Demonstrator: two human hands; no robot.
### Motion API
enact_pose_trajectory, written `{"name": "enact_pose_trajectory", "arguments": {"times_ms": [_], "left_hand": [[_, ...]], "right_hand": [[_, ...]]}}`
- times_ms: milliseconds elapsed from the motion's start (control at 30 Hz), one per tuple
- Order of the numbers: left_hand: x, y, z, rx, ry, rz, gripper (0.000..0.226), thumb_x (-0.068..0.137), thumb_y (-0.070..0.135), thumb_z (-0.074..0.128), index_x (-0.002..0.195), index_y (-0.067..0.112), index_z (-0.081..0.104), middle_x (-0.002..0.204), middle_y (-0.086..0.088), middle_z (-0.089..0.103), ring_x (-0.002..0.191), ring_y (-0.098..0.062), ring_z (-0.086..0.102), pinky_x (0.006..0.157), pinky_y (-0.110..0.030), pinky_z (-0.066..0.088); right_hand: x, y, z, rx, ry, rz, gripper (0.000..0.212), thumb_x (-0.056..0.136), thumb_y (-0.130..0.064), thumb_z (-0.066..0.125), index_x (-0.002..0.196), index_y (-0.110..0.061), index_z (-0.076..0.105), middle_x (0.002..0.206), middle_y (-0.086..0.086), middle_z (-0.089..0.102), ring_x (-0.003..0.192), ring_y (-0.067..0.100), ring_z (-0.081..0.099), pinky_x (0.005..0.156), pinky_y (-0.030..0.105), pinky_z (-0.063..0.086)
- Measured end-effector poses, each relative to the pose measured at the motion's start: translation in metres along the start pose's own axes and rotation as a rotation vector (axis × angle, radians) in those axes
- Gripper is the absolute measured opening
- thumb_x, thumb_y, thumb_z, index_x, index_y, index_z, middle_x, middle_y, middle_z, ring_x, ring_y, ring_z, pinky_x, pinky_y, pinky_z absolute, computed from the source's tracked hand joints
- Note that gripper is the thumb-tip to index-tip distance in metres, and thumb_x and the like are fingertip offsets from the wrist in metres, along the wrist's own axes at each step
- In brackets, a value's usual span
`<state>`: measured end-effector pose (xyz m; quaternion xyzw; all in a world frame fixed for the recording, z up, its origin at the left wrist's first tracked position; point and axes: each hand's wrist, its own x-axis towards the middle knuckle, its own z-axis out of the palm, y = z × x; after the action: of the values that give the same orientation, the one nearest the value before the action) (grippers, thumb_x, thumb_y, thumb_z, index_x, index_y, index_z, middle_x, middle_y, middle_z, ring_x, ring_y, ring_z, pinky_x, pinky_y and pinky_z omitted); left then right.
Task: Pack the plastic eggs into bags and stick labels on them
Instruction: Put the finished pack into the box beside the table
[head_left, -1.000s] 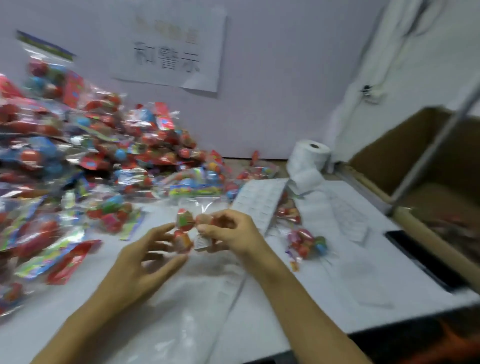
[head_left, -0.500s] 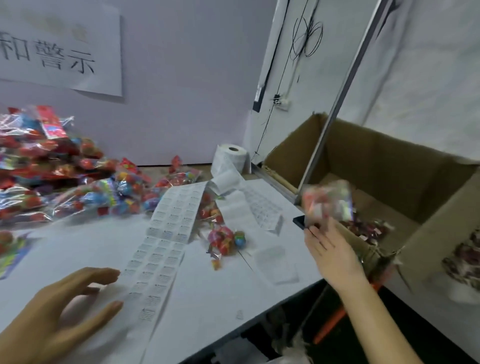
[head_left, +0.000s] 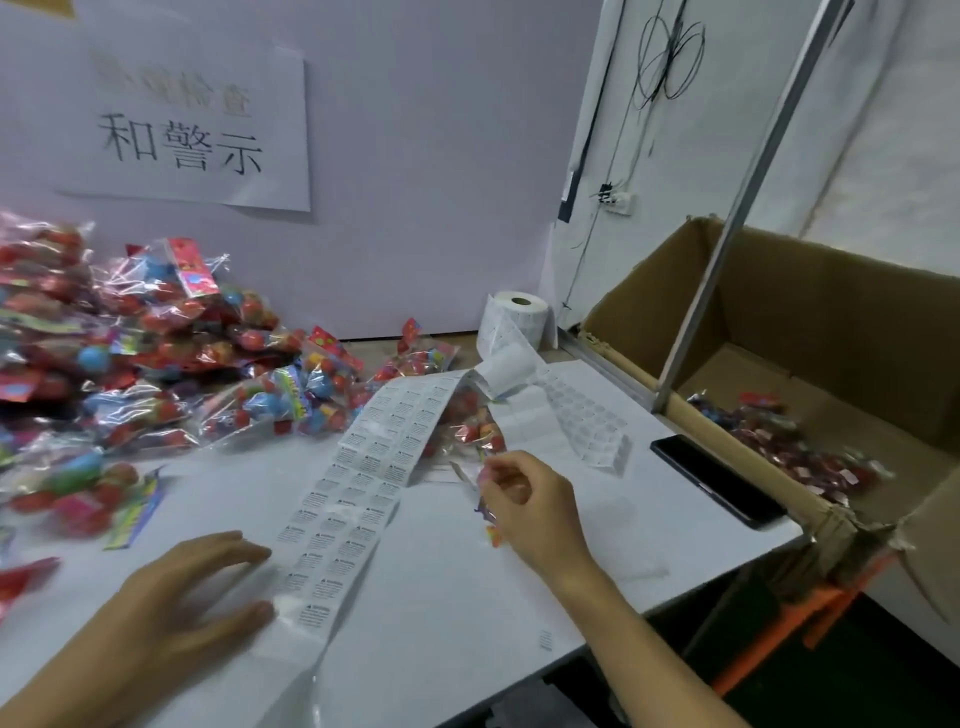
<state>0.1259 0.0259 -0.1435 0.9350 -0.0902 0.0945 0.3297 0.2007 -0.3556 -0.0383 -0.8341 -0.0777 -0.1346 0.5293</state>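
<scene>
**Mia:** How many hands can you see?

**Ben:** Two. The left hand (head_left: 192, 597) lies flat on the white table (head_left: 467, 597), fingers spread out straight. Its fingertips touch the long white strip of small printed labels (head_left: 358, 499). It holds nothing.

**Mia:** And the other one?

**Ben:** The right hand (head_left: 524, 504) has its fingers curled in, pinching the edge of a small clear plastic bag with red and orange eggs inside (head_left: 480, 431). The bag sits on the table just past the fingers, beside the label strip. It is blurry, so I can't count the eggs in it.

**Mia:** Where does the strip come from?

**Ben:** From one white roll of labels (head_left: 519, 319) standing near the wall. There is also one used-up backing strip with empty squares (head_left: 587, 421) trailing to the right.

**Mia:** How many full bags are there?

**Ben:** Too many to count! A big pile of shiny bags with red and blue eggs (head_left: 156, 353) covers the left side of the table. A few more finished bags (head_left: 779, 441) lie at the bottom of one big brown cardboard box (head_left: 831, 312) on the right.

**Mia:** Anything else?

**Ben:** One flat black phone (head_left: 717, 478) near the table's right edge, and one white paper sign with black writing (head_left: 182, 135) on the wall.
</scene>
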Motion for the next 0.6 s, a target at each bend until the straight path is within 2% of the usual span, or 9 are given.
{"name": "enact_pose_trajectory", "arguments": {"times_ms": [33,100,167,200,267,367,433,500,600], "left_hand": [[-0.005,0.007,-0.005,-0.051,0.029,-0.033,0.078,0.072,0.075,0.076,0.139,0.041,0.057,0.138,0.026,0.059,0.131,0.006,0.051,0.091,-0.010,0.046],[-0.001,0.030,-0.022,-0.093,0.092,-0.128,0.066,0.068,0.072,0.080,0.126,0.045,0.066,0.127,0.031,0.064,0.122,0.013,0.056,0.092,-0.004,0.042],[-0.002,0.046,-0.033,-0.135,0.135,-0.089,0.053,0.064,0.060,0.090,0.112,0.051,0.071,0.117,0.037,0.066,0.114,0.014,0.059,0.095,-0.009,0.044],[-0.002,0.055,-0.036,-0.177,0.141,-0.100,0.049,0.063,0.052,0.094,0.107,0.051,0.072,0.113,0.038,0.066,0.111,0.013,0.061,0.095,-0.017,0.047],[-0.002,0.068,-0.039,-0.236,0.158,-0.127,0.034,0.067,0.036,0.095,0.096,0.043,0.078,0.106,0.031,0.072,0.105,0.009,0.065,0.094,-0.022,0.049],[0.000,0.073,-0.041,-0.239,0.146,-0.134,0.026,0.076,0.020,0.090,0.095,0.032,0.078,0.100,0.024,0.075,0.100,0.004,0.068,0.095,-0.019,0.050],[0.000,0.075,-0.041,-0.237,0.147,-0.137,0.023,0.079,0.020,0.087,0.097,0.030,0.076,0.099,0.026,0.074,0.099,0.005,0.068,0.092,-0.015,0.049],[-0.001,0.077,-0.041,-0.234,0.168,-0.134,0.021,0.081,0.020,0.086,0.097,0.029,0.075,0.098,0.028,0.073,0.098,0.006,0.067,0.090,-0.013,0.048],[-0.001,0.078,-0.040,-0.233,0.211,-0.122,0.018,0.083,0.019,0.085,0.097,0.025,0.076,0.097,0.022,0.074,0.099,0.005,0.066,0.088,-0.013,0.047]], "right_hand": [[0.002,-0.001,0.008,-0.141,-0.008,-0.036,0.023,0.087,-0.023,0.076,0.110,-0.022,0.072,0.097,-0.007,0.068,0.094,0.022,0.065,0.081,0.042,0.058],[0.006,0.002,0.025,-0.455,-0.116,-0.059,0.047,0.085,-0.042,0.075,0.129,-0.027,0.064,0.128,-0.008,0.054,0.123,0.019,0.045,0.109,0.037,0.037],[0.007,0.004,0.040,-0.607,-0.230,-0.045,0.057,0.088,-0.049,0.068,0.140,-0.029,0.054,0.146,-0.008,0.042,0.141,0.017,0.026,0.119,0.033,0.018],[0.007,0.005,0.046,-0.615,-0.245,-0.069,0.054,0.092,-0.044,0.065,0.142,-0.027,0.054,0.149,-0.006,0.043,0.145,0.018,0.023,0.120,0.031,0.015],[0.006,0.004,0.053,-0.572,-0.246,-0.128,0.044,0.096,-0.021,0.061,0.140,-0.019,0.056,0.146,0.001,0.050,0.144,0.020,0.031,0.117,0.026,0.019],[0.002,-0.004,0.053,-0.474,-0.213,-0.198,0.051,0.090,0.010,0.052,0.134,-0.014,0.061,0.134,0.003,0.062,0.129,0.019,0.052,0.106,0.019,0.035],[-0.002,-0.011,0.051,-0.438,-0.138,-0.267,0.052,0.087,0.015,0.054,0.129,-0.014,0.067,0.117,0.003,0.072,0.110,0.019,0.065,0.089,0.012,0.042],[-0.005,-0.019,0.050,-0.406,-0.062,-0.319,0.053,0.084,0.018,0.058,0.125,-0.014,0.070,0.100,0.003,0.076,0.092,0.022,0.070,0.076,0.006,0.039],[-0.005,-0.038,0.046,-0.319,0.012,-0.335,0.056,0.085,0.013,0.062,0.132,-0.018,0.065,0.094,-0.005,0.074,0.088,0.020,0.070,0.077,0.020,0.047]]}}
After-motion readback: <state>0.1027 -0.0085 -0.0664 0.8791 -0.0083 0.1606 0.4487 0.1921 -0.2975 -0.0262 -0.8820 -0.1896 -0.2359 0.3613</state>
